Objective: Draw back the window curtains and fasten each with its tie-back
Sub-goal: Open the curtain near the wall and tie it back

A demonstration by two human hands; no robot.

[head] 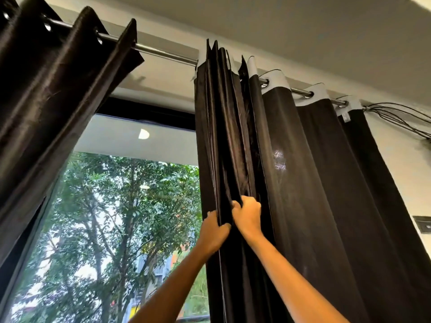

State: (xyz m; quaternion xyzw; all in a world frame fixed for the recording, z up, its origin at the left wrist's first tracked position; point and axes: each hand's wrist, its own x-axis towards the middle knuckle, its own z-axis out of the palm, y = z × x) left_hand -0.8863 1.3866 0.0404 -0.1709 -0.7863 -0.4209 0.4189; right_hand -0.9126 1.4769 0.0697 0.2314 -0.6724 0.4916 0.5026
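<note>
A dark right curtain (303, 171) hangs by eyelets from a metal rod (163, 51). Its inner folds are bunched together near the window's right side. My left hand (215, 231) grips the outer edge of the bunched folds. Just right of it and slightly higher, my right hand (248, 215) grips the same bundle, fingers curled into the cloth. The two hands almost touch. A dark left curtain (46, 101) hangs at the upper left, drawn aside. No tie-back shows in view.
The window glass (116, 229) between the curtains shows trees outside. Black cables (396, 113) run along the wall at the rod's right end. A wall switch plate (423, 223) sits at the right edge. The ceiling is close above.
</note>
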